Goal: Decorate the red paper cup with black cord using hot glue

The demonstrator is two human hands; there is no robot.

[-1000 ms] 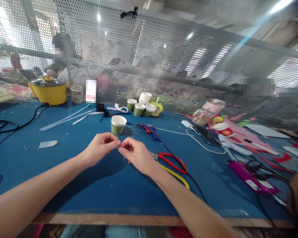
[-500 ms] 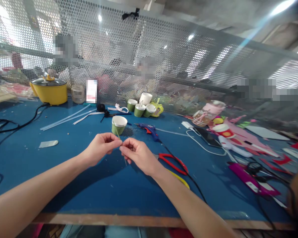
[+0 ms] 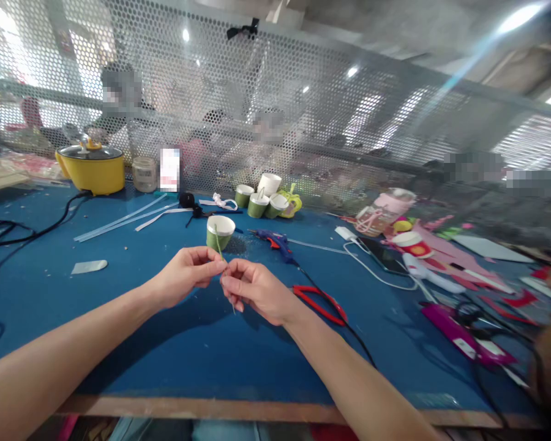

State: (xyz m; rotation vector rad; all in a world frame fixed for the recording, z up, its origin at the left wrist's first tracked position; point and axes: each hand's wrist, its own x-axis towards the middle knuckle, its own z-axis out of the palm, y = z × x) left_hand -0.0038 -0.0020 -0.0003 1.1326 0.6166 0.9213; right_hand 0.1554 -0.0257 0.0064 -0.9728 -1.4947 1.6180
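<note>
Between my two hands runs a thin green strand (image 3: 218,242), like cord or wrapped wire. My left hand (image 3: 193,274) pinches it between thumb and forefinger. My right hand (image 3: 256,289) is closed on it just beside, fingertips almost touching the left ones. The strand's upper end stands up in front of a small white-lined cup with a green wrap (image 3: 219,235); its thin tail hangs below my right fingers. Beyond lie a blue glue gun (image 3: 278,243) and, by my right wrist, red-handled scissors (image 3: 324,304).
Several green-wrapped cups (image 3: 257,205) stand at the back. A yellow pot (image 3: 96,174), a jar (image 3: 144,174) and a lit phone (image 3: 169,170) line the perforated screen. Rightward lie a phone with a white cable (image 3: 381,254), a purple power strip (image 3: 463,334) and another person's arm (image 3: 548,343).
Both hands stay close together, with my right hand turned slightly. The strand's upper end now stands straighter before the cup. My right forearm now covers the yellow handle.
</note>
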